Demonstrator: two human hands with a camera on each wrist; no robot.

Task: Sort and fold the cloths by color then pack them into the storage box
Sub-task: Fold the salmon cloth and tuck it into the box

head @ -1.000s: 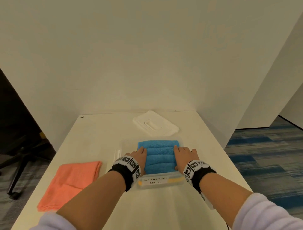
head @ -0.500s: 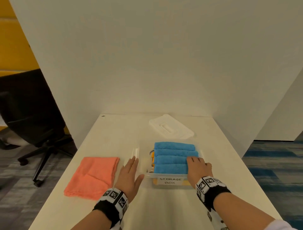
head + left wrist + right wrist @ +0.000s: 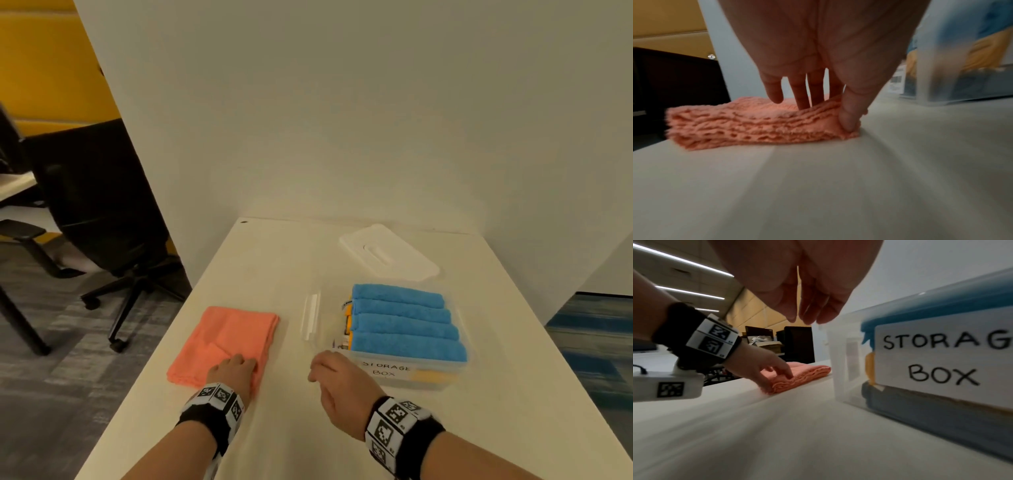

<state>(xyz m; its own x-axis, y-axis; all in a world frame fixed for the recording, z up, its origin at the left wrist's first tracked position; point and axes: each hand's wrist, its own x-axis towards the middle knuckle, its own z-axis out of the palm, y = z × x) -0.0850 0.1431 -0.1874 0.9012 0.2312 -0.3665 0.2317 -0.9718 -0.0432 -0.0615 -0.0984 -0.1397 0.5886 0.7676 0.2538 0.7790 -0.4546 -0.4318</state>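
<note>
1. At the lower left of the head view, the left hand [image 3: 236, 371] lies on the near right corner of the folded orange cloths [image 3: 222, 342]; its fingertips are hidden behind its own back there.
2. In the left wrist view the thumb [image 3: 849, 116] presses the stack's [image 3: 748, 125] near corner from the side while the fingers [image 3: 803, 95] come down on top, so the hand [image 3: 818, 48] pinches that corner. How many layers it takes I cannot tell.
3. At lower centre of the head view, the right hand [image 3: 339, 383] hangs over bare table [image 3: 274, 267], just beside the box's [image 3: 428, 380] near left corner, fingers loosely curled, nothing in them.
4. In the right wrist view those fingers [image 3: 824, 305] droop close to the box [image 3: 846, 369] rim; whether they touch it is unclear, as the edge is blurred. The label [image 3: 941, 363] is cut off at the right edge, reading "STORAG BOX".
5. The box sits right of centre in the head view, with four blue rolls [image 3: 404, 322] on top. Yellow cloth [image 3: 348, 318] peeps out at their left end and below the label; lower layers show only dimly through the plastic.
6. The lid [image 3: 388, 253] lies behind the box, toward the upper right of the table.
7. An office chair [image 3: 102, 205] stands at the left, partly cut off.
</note>
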